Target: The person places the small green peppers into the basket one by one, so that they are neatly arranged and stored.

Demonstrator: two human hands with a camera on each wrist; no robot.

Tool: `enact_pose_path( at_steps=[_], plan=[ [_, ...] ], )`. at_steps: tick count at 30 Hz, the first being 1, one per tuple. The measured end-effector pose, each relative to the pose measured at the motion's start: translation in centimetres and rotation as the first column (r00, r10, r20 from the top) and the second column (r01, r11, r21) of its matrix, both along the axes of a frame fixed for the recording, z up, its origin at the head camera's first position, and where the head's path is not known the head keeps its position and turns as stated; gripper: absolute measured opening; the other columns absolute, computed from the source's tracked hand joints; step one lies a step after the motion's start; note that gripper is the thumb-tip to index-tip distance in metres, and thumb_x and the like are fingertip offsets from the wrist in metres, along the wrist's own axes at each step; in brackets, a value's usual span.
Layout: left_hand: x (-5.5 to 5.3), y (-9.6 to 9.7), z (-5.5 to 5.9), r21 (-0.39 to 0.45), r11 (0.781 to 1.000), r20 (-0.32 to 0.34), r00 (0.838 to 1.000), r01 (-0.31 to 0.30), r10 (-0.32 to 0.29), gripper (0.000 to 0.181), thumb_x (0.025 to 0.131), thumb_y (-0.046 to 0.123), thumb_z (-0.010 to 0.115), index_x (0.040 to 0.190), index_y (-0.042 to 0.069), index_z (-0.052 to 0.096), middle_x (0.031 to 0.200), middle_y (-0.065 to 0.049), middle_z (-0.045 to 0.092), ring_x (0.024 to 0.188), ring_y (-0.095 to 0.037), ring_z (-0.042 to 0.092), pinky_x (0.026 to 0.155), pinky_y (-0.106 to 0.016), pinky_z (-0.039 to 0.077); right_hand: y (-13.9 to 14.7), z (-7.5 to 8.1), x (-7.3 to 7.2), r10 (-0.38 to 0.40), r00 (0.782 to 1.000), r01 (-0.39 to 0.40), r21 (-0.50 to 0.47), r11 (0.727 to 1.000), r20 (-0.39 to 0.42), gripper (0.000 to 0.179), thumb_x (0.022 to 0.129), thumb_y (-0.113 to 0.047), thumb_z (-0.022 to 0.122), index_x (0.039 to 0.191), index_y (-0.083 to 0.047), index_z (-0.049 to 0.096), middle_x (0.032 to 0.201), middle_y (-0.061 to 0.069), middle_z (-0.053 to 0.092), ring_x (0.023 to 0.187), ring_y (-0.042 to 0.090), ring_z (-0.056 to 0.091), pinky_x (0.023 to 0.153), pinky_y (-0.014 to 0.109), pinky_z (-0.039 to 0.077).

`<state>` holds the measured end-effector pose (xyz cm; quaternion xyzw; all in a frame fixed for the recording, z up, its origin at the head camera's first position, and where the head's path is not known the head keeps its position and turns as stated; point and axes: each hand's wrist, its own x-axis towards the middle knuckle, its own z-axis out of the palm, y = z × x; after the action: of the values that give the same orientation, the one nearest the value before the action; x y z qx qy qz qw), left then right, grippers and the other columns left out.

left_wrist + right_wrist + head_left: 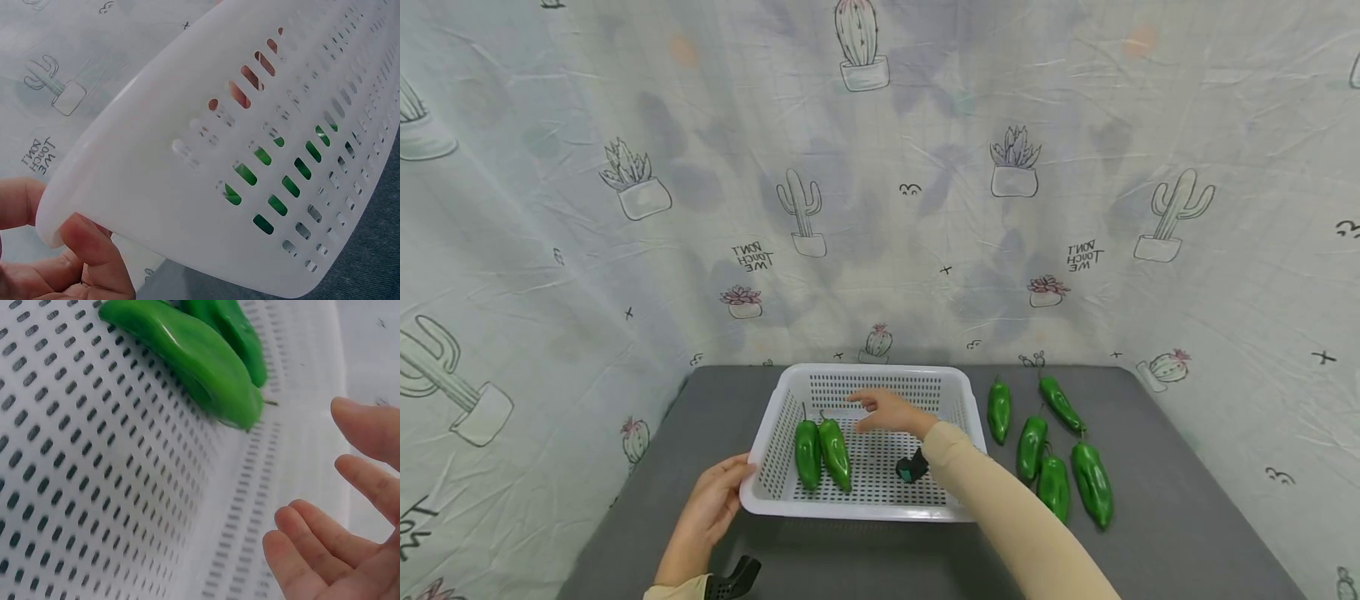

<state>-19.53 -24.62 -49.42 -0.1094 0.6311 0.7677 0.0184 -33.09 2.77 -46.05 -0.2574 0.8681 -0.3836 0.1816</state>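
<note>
A white perforated plastic basket (pixel 857 512) stands on the dark table, with two green peppers (pixel 807 454) (pixel 187 356) lying side by side in its left half. At the basket's front left corner, my left hand (pixel 711 504) pinches the rim between thumb and fingers; the left wrist view shows the thumb and a finger on either side of the rim (pixel 69 187). Over the basket's middle hangs my right hand (pixel 891 414), its fingers spread and holding nothing, just right of the peppers. In the right wrist view its fingers (pixel 312 544) are apart from the peppers.
Several more green peppers (pixel 1092 483) lie on the grey table (pixel 1180 500) to the right of the basket, close to my right forearm. A pale curtain (pixel 917 217) printed with cacti hangs behind and along both sides of the table.
</note>
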Motion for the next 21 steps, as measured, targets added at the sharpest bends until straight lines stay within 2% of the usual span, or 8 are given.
enact_pose_path(
  at_steps=[3, 6, 9, 13, 17, 21],
  plan=[
    [-0.1, 0.0, -0.1, -0.007, 1.0, 0.009, 1.0, 0.002, -0.002, 0.05, 0.092, 0.003, 0.048, 0.136, -0.015, 0.033, 0.111, -0.006, 0.062, 0.096, -0.01, 0.062, 0.079, -0.03, 0.052, 1.5, 0.3, -0.1, -0.022, 1.0, 0.023, -0.054, 0.998, 0.018, 0.058, 0.085, -0.017, 0.069, 0.139, -0.011, 0.048, 0.142, 0.018, 0.045, 0.128, 0.034, 0.045, 0.101, 0.049, 0.039],
    [-0.1, -0.1, -0.1, -0.009, 1.0, 0.01, 1.0, 0.002, -0.002, 0.051, 0.092, 0.003, 0.048, 0.137, -0.015, 0.033, 0.111, -0.007, 0.061, 0.096, -0.01, 0.061, 0.079, -0.03, 0.052, 2.9, 0.9, -0.1, -0.037, 0.999, 0.036, -0.092, 0.995, -0.002, 0.056, 0.087, -0.016, 0.067, 0.139, -0.008, 0.047, 0.141, 0.019, 0.045, 0.128, 0.036, 0.045, 0.101, 0.05, 0.039],
    [-0.1, -0.1, 0.0, -0.014, 1.0, 0.012, 1.0, 0.004, -0.004, 0.05, 0.093, 0.004, 0.048, 0.137, -0.015, 0.032, 0.112, -0.007, 0.06, 0.097, -0.01, 0.061, 0.079, -0.029, 0.052, 4.4, 1.6, -0.1, -0.025, 0.999, 0.022, -0.128, 0.992, -0.027, 0.056, 0.089, -0.015, 0.064, 0.141, -0.005, 0.043, 0.142, 0.019, 0.044, 0.128, 0.039, 0.043, 0.1, 0.05, 0.039],
    [0.1, -0.1, 0.2, -0.021, 1.0, 0.006, 1.0, 0.012, -0.012, 0.051, 0.094, 0.005, 0.048, 0.137, -0.016, 0.031, 0.112, -0.007, 0.061, 0.096, -0.009, 0.061, 0.078, -0.028, 0.052, 6.5, 2.7, 0.0, -0.026, 0.999, 0.02, -0.17, 0.985, -0.03, 0.057, 0.091, -0.015, 0.063, 0.142, -0.006, 0.041, 0.144, 0.019, 0.041, 0.13, 0.039, 0.041, 0.1, 0.049, 0.04],
    [0.1, -0.1, 0.2, -0.025, 1.0, -0.005, 1.0, 0.016, -0.016, 0.05, 0.094, 0.004, 0.049, 0.136, -0.017, 0.031, 0.109, -0.006, 0.062, 0.094, -0.009, 0.062, 0.076, -0.028, 0.052, 8.6, 3.7, 0.4, -0.038, 0.997, 0.024, -0.195, 0.98, -0.066, 0.058, 0.09, -0.019, 0.064, 0.143, -0.01, 0.041, 0.144, 0.019, 0.041, 0.13, 0.037, 0.042, 0.099, 0.048, 0.041],
    [0.0, -0.1, 0.1, -0.03, 0.999, -0.005, 1.0, 0.013, -0.013, 0.05, 0.094, 0.004, 0.049, 0.136, -0.017, 0.032, 0.108, -0.006, 0.062, 0.094, -0.01, 0.062, 0.075, -0.029, 0.053, 10.5, 5.2, 1.2, -0.025, 0.995, 0.002, -0.245, 0.97, -0.093, 0.059, 0.091, -0.016, 0.063, 0.144, -0.009, 0.038, 0.145, 0.021, 0.038, 0.131, 0.039, 0.039, 0.101, 0.05, 0.039]
  ],
)
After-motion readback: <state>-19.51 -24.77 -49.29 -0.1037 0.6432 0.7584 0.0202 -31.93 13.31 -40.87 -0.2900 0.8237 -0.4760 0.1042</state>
